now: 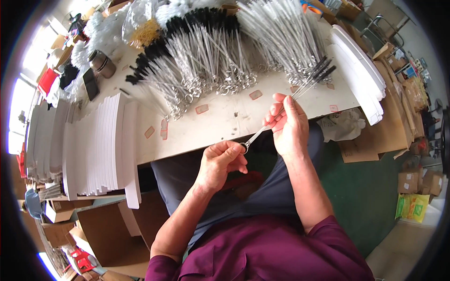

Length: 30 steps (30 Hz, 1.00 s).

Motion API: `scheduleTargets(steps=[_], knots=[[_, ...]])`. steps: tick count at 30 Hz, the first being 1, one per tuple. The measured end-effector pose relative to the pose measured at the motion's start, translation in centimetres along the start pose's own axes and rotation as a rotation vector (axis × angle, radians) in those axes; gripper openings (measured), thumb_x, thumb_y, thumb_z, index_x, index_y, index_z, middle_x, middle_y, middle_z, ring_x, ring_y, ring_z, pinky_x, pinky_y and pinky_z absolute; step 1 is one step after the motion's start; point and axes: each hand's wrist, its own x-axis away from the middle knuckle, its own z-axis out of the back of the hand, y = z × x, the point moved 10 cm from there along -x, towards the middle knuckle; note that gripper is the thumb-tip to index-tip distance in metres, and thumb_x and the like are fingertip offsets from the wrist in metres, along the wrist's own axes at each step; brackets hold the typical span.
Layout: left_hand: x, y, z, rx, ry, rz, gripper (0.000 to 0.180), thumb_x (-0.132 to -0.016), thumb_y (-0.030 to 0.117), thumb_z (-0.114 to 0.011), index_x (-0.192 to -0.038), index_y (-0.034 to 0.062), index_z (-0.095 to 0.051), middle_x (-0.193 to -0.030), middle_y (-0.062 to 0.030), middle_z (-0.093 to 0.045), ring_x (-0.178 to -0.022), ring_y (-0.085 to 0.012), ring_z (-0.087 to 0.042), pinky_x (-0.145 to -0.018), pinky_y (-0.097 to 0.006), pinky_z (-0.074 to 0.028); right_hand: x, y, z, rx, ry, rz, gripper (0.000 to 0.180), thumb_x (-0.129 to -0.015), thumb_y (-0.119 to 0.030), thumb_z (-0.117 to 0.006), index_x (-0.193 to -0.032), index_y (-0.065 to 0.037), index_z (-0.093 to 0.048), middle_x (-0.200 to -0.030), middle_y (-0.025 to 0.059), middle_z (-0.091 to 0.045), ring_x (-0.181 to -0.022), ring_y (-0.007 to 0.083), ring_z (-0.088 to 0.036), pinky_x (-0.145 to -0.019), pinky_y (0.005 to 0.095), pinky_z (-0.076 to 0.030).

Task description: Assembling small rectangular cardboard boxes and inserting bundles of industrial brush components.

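Between my two hands, over the table's front edge, a few thin wire brushes [257, 135] slant up to the right. Their dark bristle ends reach over the table at the far right. My right hand [290, 126] is closed around the metal stems. At the lower end, my left hand [218, 164] pinches the looped ends, where a small dark ring shows; I cannot make out what it is. Ahead on the table [225, 122] lie a wide heap of black-bristled brushes [201, 44] and a heap of pale-bristled brushes [283, 35], loops toward me.
Flat white cartons [101, 145] stand in a row at the left; more white cartons [358, 75] lie at the right edge. A flask [101, 64], a phone [91, 84] and yellow bands [145, 33] sit back left. An open cardboard box [110, 234] is on the floor.
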Motion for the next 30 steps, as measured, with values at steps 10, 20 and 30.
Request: scheduleTargets(steps=[10,20,30], knots=[[-1.2,-3.3,-3.4,-0.276,-0.02,0.167,0.021,-0.102,0.017,-0.066,-0.101,-0.0031,-0.07,-0.082,-0.0113,-0.071,-0.068,-0.0179,-0.069,-0.065,-0.03,-0.059,-2.1,-2.7,4.8,-0.015,0.227,0.039,0.034,-0.112,-0.03,-0.047,-0.114,0.0,-0.062,-0.068,-0.0028,-0.046,-0.05,0.0059,-0.034,-0.042,0.0239,-0.03],[-6.3,3.3,-9.0,-0.846,-0.077,0.029,0.019,-0.097,0.013,-0.066,-0.097,-0.0046,-0.071,-0.08,-0.0081,-0.073,-0.067,-0.011,-0.068,-0.064,-0.026,-0.055,-5.8,-6.2,12.2,0.254,0.324,0.088,0.033,-0.11,-0.031,-0.053,-0.11,-0.001,-0.064,-0.065,-0.0074,-0.035,-0.05,0.0035,-0.027,-0.043,0.0236,-0.025],[-20.0,8.7,-13.9,-1.42,0.15,-0.551,0.026,-0.082,0.025,-0.079,-0.094,0.0017,-0.074,-0.078,-0.0166,-0.073,-0.076,-0.0295,-0.074,-0.073,-0.038,-0.058,-6.0,-6.6,11.8,0.282,0.256,0.152,0.034,-0.113,-0.029,-0.047,-0.104,0.0,-0.064,-0.06,-0.0086,-0.034,-0.048,0.0018,-0.028,-0.043,0.0228,-0.027]])
